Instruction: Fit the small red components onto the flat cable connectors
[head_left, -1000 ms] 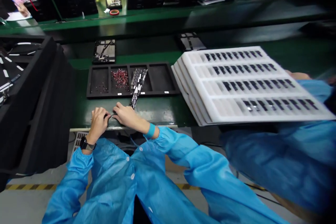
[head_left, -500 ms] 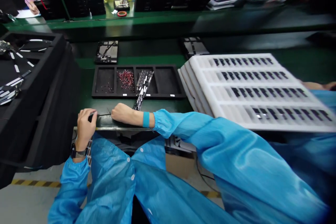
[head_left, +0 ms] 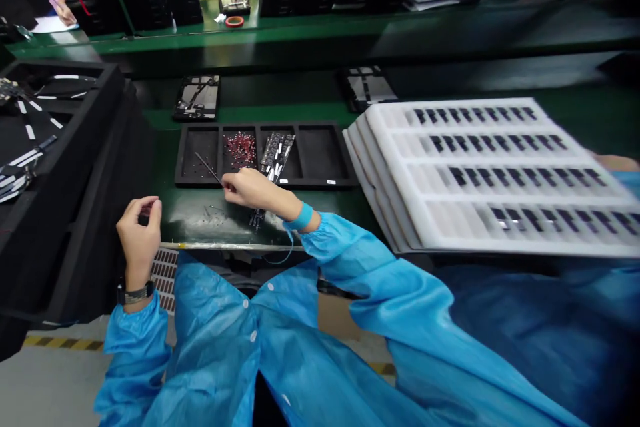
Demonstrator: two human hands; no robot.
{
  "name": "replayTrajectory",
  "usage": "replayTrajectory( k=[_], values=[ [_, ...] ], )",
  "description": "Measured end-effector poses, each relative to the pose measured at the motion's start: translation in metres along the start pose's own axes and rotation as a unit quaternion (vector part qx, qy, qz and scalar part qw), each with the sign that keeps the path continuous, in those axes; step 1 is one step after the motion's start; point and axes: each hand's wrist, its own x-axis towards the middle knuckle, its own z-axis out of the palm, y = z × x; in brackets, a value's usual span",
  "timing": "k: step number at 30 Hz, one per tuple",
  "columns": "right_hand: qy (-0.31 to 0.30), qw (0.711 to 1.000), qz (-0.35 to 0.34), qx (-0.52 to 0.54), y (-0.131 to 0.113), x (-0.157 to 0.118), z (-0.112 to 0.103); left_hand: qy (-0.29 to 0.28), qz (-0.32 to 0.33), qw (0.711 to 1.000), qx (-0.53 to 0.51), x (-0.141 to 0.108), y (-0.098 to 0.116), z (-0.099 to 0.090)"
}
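My right hand (head_left: 246,188) is closed around thin dark tweezers (head_left: 209,168). Their tip reaches into the left compartment of a black foam tray (head_left: 202,183), where a few tiny parts are scattered. Small red parts (head_left: 241,149) fill the neighbouring compartment, and flat dark strips with white labels (head_left: 278,152) lie in the one after it, partly behind my right hand. My left hand (head_left: 140,232), at the table's front edge beside the black tray stack, has thumb and fingers curled together; whatever they may hold is hidden.
Tall black foam trays (head_left: 107,167) rise on the left. White foam trays (head_left: 400,180) with rows of black parts are stacked on the right, close to a co-worker's hand (head_left: 616,163). Two flat device housings (head_left: 198,97) lie behind the foam tray. Across the bench a person in yellow works.
My right hand has moved up and away from my left hand, bringing the tweezers over the foam tray. My left hand has shifted left; the black piece seen in it earlier no longer shows.
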Motion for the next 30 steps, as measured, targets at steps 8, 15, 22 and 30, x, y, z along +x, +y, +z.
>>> replayTrajectory(
  k=[8,15,22,30],
  values=[
    [-0.106,0.992,-0.003,-0.068,-0.022,-0.024,0.028,-0.273,0.076,0.956,0.077,0.006,-0.016,0.085],
    [-0.116,0.991,0.045,-0.048,-0.018,-0.027,0.031,-0.305,0.049,0.95,0.046,0.014,-0.023,0.097],
    [-0.084,0.989,0.119,0.03,-0.022,-0.025,0.048,-0.32,0.026,0.947,-0.022,0.03,-0.024,0.091],
    [0.041,0.956,0.188,0.22,-0.026,-0.044,0.048,-0.116,-0.039,0.988,-0.092,0.024,-0.002,0.049]
  ],
)
